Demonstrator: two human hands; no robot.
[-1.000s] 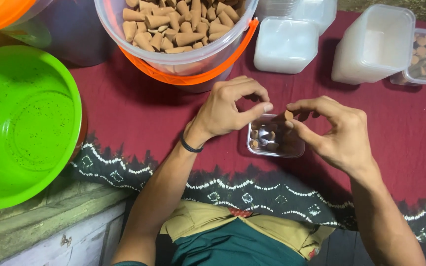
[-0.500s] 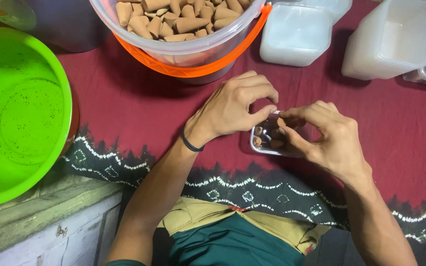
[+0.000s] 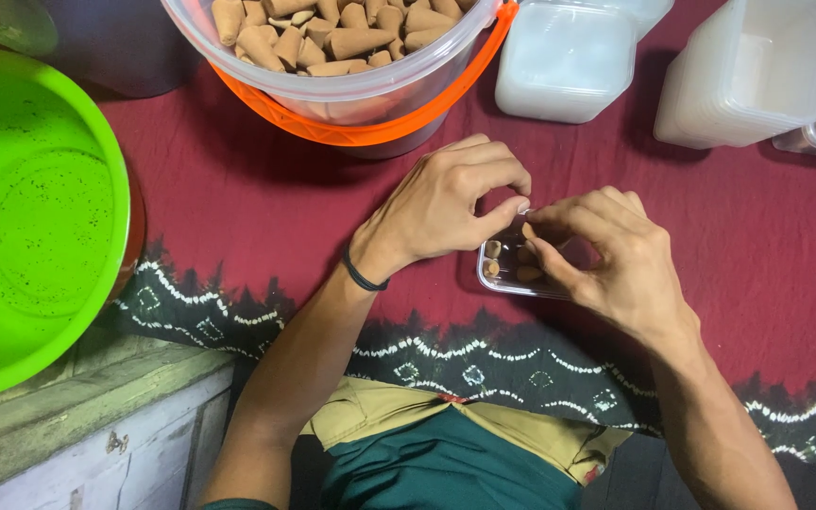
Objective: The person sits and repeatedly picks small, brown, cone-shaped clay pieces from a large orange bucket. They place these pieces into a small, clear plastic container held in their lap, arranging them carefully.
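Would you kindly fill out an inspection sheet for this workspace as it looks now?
Surface: dark red cloth with a white patterned border, spread flat.
Job's things: small clear tray holding several brown cones; clear bucket with an orange handle, filled with brown cones.
Clutter: green bowl at the left; white lidded tubs; stacked clear tubs.
Hands: left hand and right hand meet over the small clear tray, fingers pinched; what they pinch is too small to tell.
Cables: nothing seen.
Surroundings: worn wooden ledge at lower left.
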